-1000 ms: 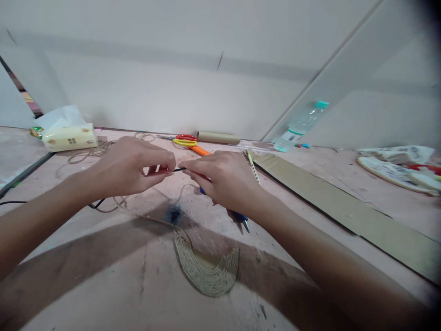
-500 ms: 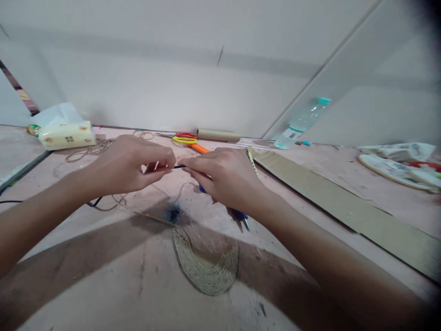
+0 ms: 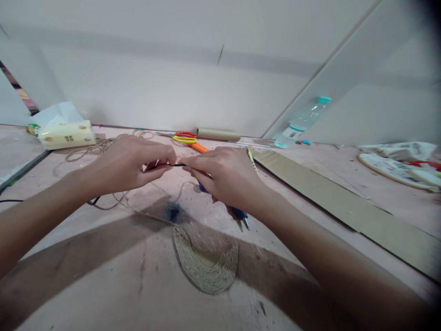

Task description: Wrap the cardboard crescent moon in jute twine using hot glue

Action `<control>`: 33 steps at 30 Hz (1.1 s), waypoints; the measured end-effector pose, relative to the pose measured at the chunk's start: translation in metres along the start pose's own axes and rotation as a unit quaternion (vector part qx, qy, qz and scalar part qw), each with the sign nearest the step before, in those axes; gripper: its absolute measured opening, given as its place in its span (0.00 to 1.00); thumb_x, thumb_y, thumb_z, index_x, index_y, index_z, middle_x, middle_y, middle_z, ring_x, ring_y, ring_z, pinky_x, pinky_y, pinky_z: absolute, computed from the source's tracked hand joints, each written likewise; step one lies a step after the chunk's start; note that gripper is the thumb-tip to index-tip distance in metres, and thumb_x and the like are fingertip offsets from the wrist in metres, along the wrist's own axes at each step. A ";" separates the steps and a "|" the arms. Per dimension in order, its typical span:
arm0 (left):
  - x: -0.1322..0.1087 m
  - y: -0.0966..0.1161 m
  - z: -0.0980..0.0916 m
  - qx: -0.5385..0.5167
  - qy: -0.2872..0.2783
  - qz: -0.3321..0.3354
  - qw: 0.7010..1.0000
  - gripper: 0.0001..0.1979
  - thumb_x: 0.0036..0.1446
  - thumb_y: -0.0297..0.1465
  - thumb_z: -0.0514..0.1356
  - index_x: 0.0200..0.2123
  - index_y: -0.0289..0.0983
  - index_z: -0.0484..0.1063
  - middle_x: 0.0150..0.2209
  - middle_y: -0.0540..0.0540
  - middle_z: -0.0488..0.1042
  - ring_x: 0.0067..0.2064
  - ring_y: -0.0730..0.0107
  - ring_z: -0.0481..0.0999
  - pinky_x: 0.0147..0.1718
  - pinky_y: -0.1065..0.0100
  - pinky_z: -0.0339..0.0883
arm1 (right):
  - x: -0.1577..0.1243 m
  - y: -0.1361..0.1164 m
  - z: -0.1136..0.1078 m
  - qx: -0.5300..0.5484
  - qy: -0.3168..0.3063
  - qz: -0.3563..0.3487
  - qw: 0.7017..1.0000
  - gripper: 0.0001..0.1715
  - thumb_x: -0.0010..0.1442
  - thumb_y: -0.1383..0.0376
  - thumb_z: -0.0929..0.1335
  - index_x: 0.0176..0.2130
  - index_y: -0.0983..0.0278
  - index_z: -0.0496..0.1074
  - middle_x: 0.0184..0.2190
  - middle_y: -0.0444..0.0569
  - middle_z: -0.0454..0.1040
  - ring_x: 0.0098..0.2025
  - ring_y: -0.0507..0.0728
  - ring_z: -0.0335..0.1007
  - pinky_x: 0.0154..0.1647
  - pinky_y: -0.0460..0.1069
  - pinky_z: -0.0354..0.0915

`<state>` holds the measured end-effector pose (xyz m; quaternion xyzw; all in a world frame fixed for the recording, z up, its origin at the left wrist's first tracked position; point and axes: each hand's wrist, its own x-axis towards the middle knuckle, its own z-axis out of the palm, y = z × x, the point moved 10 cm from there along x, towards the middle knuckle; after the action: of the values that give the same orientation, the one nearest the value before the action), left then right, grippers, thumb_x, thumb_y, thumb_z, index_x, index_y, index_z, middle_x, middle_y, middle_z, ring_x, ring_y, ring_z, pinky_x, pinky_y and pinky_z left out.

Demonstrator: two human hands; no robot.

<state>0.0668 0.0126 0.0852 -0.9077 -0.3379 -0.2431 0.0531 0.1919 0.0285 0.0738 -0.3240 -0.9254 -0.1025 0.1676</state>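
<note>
Between my two hands runs a short stretch of thin black cord (image 3: 178,165). My left hand (image 3: 132,163) is closed, pinching the cord between thumb and fingers. Fingertips of my right hand (image 3: 225,174) pinch its other end. Beneath the right hand shows a blue glue gun (image 3: 240,214) with a metal nozzle, mostly hidden; whether the palm touches it I cannot tell. Nearer to me lies a U-shaped cardboard piece covered with rows of twine (image 3: 210,278). A loose twine strand (image 3: 144,213) leads from it up toward the left.
Behind the hands lie scissors (image 3: 185,138), an orange-handled thing (image 3: 200,147) and a cardboard tube (image 3: 218,134). A tissue pack (image 3: 67,135) sits left beside tangled twine (image 3: 93,149). A bottle (image 3: 303,124) leans against the wall; a long cardboard strip (image 3: 344,209) lies right.
Slightly more of the black cord shows between my fingertips, and some now shows inside my left grip. Both hands stay almost in place.
</note>
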 end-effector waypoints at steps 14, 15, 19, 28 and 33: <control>0.002 0.000 0.014 -0.009 -0.077 -0.020 0.997 0.13 0.71 0.31 0.54 0.32 0.42 0.71 0.26 0.52 0.73 0.27 0.67 0.68 0.31 0.62 0.51 | 0.001 -0.005 0.005 -0.006 -0.031 -0.001 1.000 0.16 0.74 0.69 0.69 0.44 0.59 0.88 0.38 0.49 0.90 0.37 0.60 0.81 0.35 0.53 0.50; 0.002 -0.002 0.014 -0.020 -0.075 -0.029 0.997 0.12 0.70 0.32 0.55 0.32 0.42 0.71 0.26 0.52 0.74 0.28 0.67 0.68 0.31 0.63 0.52 | 0.001 -0.005 0.005 -0.006 -0.029 -0.002 1.000 0.16 0.74 0.69 0.69 0.44 0.59 0.88 0.38 0.49 0.91 0.37 0.60 0.82 0.35 0.53 0.50; 0.003 -0.013 0.013 -0.058 -0.060 -0.068 0.994 0.04 0.68 0.35 0.59 0.40 0.42 0.72 0.29 0.52 0.78 0.29 0.67 0.75 0.30 0.67 0.59 | 0.000 -0.002 0.005 -0.006 -0.015 -0.002 1.000 0.16 0.75 0.68 0.69 0.46 0.58 0.89 0.40 0.47 0.91 0.39 0.60 0.84 0.35 0.54 0.52; -0.002 -0.021 0.029 -0.342 -0.164 -0.176 0.909 0.13 0.67 0.38 0.65 0.29 0.41 0.76 0.25 0.52 0.79 0.26 0.72 0.74 0.25 0.71 0.61 | -0.007 -0.004 -0.012 0.049 0.109 -0.037 0.992 0.15 0.77 0.68 0.69 0.51 0.59 0.88 0.45 0.49 0.91 0.47 0.62 0.85 0.43 0.54 0.66; -0.001 -0.021 0.031 -0.382 -0.146 -0.191 0.892 0.09 0.67 0.36 0.64 0.34 0.41 0.78 0.26 0.51 0.82 0.29 0.69 0.82 0.29 0.72 0.71 | -0.014 -0.021 -0.036 0.035 0.155 -0.048 0.986 0.10 0.77 0.66 0.67 0.50 0.63 0.79 0.45 0.54 0.86 0.47 0.63 0.80 0.47 0.56 0.70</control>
<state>0.0659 0.0362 0.0563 -0.8011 -0.3897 -0.2234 -0.3955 0.1975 -0.0062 0.1006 -0.2530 -0.9060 -0.1265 0.3149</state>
